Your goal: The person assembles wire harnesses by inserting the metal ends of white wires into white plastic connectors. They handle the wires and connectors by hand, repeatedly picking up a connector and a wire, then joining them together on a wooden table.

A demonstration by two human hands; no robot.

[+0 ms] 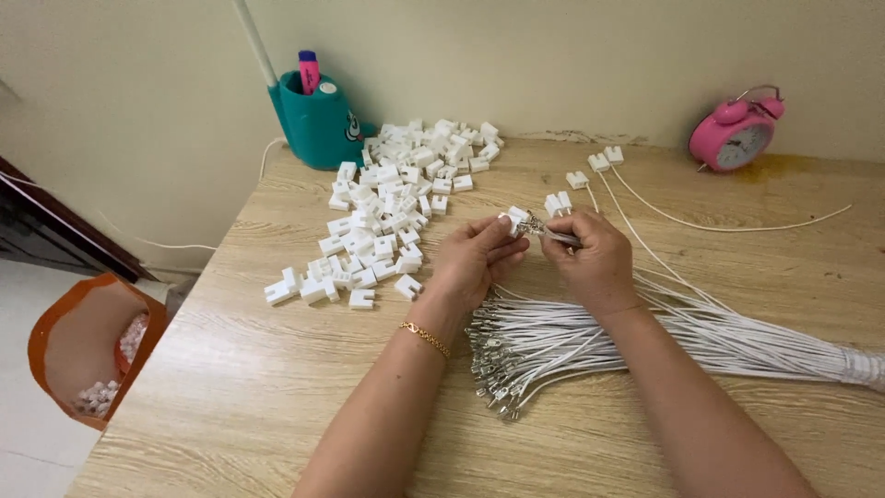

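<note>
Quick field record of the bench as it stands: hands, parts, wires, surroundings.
left hand: holds a white plastic connector housing at the fingertips
right hand: pinches a wire's metal terminal against that housing
loose housings: white pile on the wooden table, left of the hands
wire bundle: white, terminals fanned out under the wrists
finished pieces: a few wires with housings on, behind the hands
surroundings: teal holder, pink alarm clock, orange bag beside the table
</note>
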